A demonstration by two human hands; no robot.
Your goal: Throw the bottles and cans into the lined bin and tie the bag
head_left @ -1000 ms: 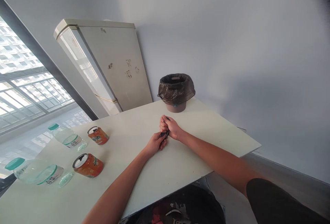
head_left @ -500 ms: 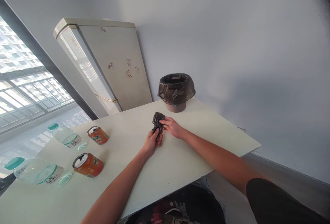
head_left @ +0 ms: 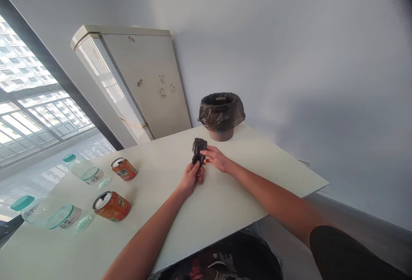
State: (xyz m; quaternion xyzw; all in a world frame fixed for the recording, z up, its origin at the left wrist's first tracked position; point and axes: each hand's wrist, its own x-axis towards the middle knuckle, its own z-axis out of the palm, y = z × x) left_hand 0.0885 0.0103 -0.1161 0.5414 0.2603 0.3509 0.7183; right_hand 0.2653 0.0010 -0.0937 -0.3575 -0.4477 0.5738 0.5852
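Observation:
A crumpled black plastic bag (head_left: 199,147) is held up over the table, in front of the bin. My left hand (head_left: 190,179) grips its lower end, thumb pressed against the front. From the right, my right hand (head_left: 216,159) pinches the bag's side between thumb and fingers. Behind both hands stands a brownish trash bin (head_left: 222,135), with a black bin liner (head_left: 220,114) folded over its rim.
The white table (head_left: 231,194) carries two orange cans (head_left: 112,207) (head_left: 124,169) and two clear bottles with green caps (head_left: 48,213) (head_left: 84,170) on the left. A fridge (head_left: 144,82) stands beyond, near a window (head_left: 25,82). The wall (head_left: 289,56) is behind the bin.
The view has shifted slightly, so everything sits a little further right. Both hands keep hold of the bag, whose top looks slightly more spread out.

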